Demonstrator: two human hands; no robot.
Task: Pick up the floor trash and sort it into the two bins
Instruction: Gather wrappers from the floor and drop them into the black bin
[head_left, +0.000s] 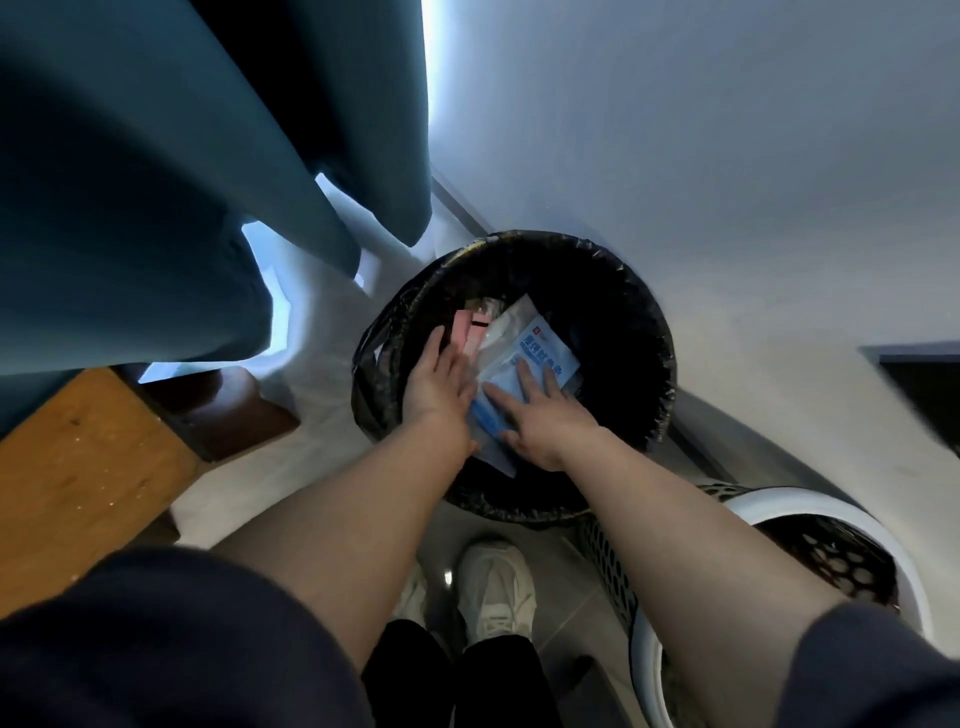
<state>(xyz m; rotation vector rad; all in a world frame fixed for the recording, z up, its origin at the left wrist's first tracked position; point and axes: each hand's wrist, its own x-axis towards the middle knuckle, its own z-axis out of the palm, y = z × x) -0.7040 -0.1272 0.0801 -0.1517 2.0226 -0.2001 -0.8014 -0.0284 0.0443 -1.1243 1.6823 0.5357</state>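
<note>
I have the left hand (441, 382) and right hand (540, 415) flat, fingers straight and gripping nothing, both pressing the blue-and-white packet (548, 353) that sits inside the black-lined bin (652, 322). I would push down evenly, then lift both palms straight up so the film doesn't cling and ride back out.

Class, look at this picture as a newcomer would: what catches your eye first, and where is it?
The left hand and the right hand lie flat on trash in the round black-lined bin at centre, the right on a blue-and-white plastic packet. A white-rimmed perforated bin stands lower right; a teal curtain fills the upper left.
</note>
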